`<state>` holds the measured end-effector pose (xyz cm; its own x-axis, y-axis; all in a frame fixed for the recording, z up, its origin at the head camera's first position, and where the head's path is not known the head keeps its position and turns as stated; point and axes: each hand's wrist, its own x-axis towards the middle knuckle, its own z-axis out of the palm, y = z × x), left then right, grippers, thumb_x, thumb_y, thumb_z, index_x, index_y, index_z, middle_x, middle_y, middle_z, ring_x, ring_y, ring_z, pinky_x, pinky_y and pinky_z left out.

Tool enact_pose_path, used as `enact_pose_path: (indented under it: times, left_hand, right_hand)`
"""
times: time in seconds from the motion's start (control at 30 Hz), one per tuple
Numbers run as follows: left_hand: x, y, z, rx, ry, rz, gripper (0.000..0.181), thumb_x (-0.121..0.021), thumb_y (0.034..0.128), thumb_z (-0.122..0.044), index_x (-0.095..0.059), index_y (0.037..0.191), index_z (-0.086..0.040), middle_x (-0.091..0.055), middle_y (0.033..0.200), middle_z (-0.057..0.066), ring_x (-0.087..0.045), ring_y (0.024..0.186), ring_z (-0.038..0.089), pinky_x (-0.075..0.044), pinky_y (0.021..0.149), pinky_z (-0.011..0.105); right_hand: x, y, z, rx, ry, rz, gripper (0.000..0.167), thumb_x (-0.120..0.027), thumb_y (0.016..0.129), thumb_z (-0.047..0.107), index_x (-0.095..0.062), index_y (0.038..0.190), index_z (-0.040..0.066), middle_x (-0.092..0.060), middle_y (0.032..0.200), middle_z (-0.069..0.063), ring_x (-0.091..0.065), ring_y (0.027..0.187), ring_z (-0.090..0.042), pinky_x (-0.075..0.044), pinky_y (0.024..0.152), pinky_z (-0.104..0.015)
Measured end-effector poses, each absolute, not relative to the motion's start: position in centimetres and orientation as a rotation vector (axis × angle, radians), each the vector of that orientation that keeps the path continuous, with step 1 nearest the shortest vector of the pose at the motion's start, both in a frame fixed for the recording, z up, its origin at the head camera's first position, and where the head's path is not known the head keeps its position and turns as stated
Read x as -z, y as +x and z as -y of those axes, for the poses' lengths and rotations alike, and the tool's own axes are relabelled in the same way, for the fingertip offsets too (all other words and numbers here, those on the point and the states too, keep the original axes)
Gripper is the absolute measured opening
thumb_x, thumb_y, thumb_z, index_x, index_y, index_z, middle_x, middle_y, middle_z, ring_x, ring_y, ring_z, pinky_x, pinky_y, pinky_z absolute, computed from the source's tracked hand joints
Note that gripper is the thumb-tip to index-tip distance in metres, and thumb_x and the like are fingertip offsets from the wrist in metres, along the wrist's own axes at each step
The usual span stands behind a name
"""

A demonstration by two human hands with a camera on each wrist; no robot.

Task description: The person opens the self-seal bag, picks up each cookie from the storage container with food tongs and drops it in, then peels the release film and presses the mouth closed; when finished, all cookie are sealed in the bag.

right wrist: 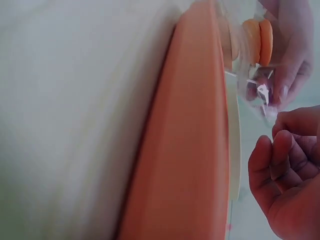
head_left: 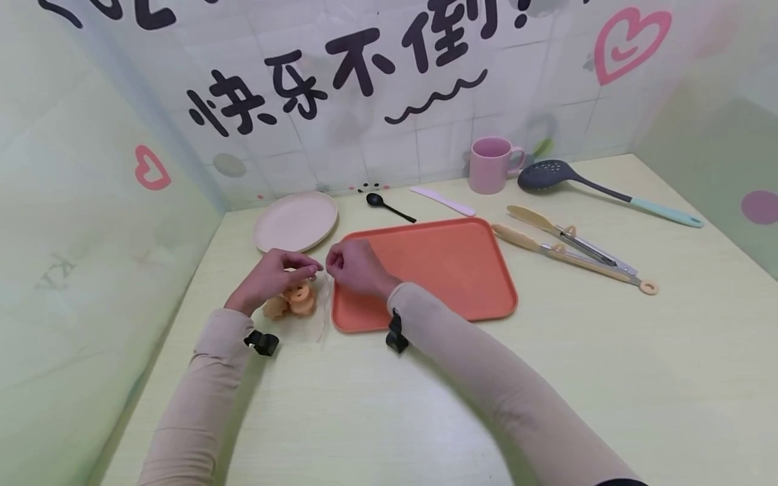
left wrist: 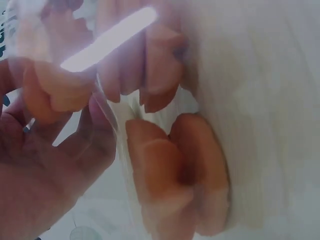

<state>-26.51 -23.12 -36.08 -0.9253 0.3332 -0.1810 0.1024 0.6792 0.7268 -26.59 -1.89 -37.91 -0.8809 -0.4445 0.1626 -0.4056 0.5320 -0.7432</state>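
Note:
A clear plastic bag (head_left: 325, 312) stands on the table at the left, with several orange, round, sandwich-like pieces (head_left: 300, 300) inside. One piece has a smiling face. My left hand (head_left: 276, 275) is above the bag, its thumb and fingers pinching the upper edge. Close up, the left wrist view shows the orange pieces (left wrist: 160, 175) through the shiny film. My right hand (head_left: 358, 266), over the left end of the orange tray (head_left: 450, 270), pinches the bag's corner with thumb and forefinger. Fingertips of both hands are close together.
Behind the hands lies a pale pink plate (head_left: 296, 221). A black spoon (head_left: 389, 207) and a pink knife (head_left: 444, 201) lie behind the tray. Farther right are a pink mug (head_left: 488, 166), a slotted ladle (head_left: 547, 174) and tongs (head_left: 571, 253). Walls border the table.

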Motion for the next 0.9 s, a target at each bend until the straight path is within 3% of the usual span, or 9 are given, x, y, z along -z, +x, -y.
enact_pose_path:
  times: [0.23, 0.5, 0.67, 0.9]
  left_hand:
    - [36.1, -26.5, 23.0, -1.090, 0.379, -2.618, 0.024, -0.064, 0.0988, -0.021, -0.075, 0.111, -0.004, -0.074, 0.103, 0.013, -0.063, 0.086, 0.010, -0.055, 0.070, 0.022]
    - [35.9, -26.7, 22.8, -1.051, 0.409, -2.644, 0.020, -0.065, 0.0982, -0.021, -0.077, 0.107, -0.007, -0.075, 0.103, 0.012, -0.063, 0.088, 0.015, -0.054, 0.071, 0.022]
    - [35.8, -26.7, 22.5, -1.040, 0.440, -2.643, 0.019, -0.067, 0.0975, -0.021, -0.078, 0.105, -0.007, -0.076, 0.098, 0.009, -0.062, 0.082, 0.011, -0.052, 0.067, 0.021]
    - [35.6, -26.6, 22.3, -1.036, 0.457, -2.658, 0.018, -0.066, 0.0971, -0.016, -0.078, 0.102, -0.003, -0.078, 0.093, 0.011, -0.065, 0.078, 0.009, -0.052, 0.066, 0.019]
  right_hand:
    - [37.6, -26.2, 2.8, 1.162, -0.740, -2.753, 0.006, -0.069, 0.093, 0.013, -0.075, 0.092, 0.010, -0.072, 0.084, 0.000, -0.062, 0.078, -0.009, -0.050, 0.068, -0.016]
    - [37.6, -25.9, 3.3, 1.125, -0.741, -2.810, 0.011, -0.071, 0.093, 0.018, -0.076, 0.087, 0.010, -0.074, 0.080, 0.001, -0.063, 0.075, -0.008, -0.049, 0.065, -0.014]
    - [37.6, -25.9, 3.6, 1.069, -0.717, -2.853, 0.014, -0.069, 0.094, 0.020, -0.077, 0.085, 0.012, -0.074, 0.078, 0.002, -0.062, 0.074, -0.009, -0.048, 0.064, -0.015]
    - [37.3, -25.8, 4.2, 1.057, -0.692, -2.870, 0.022, -0.066, 0.094, 0.016, -0.069, 0.072, 0.012, -0.061, 0.063, 0.003, -0.056, 0.065, -0.011, -0.040, 0.053, -0.017]
